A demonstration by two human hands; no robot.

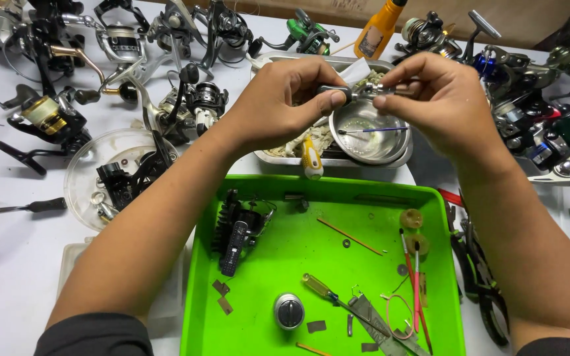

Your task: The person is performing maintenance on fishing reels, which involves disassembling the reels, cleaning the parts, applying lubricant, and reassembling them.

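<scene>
Now, in the head view, the left hand (278, 99) and the right hand (437, 99) are both pinching one small metal reel part (363, 91) between them, over a steel bowl (371, 135) in the far metal tray (268, 155). Nearer, a green tray (199, 277) is holding a screwdriver (324, 290) and a black reel body (235, 234).

Small metal part (364, 91) mostly hidden by fingers (328, 100); green tray (199, 277) cut off below.
</scene>
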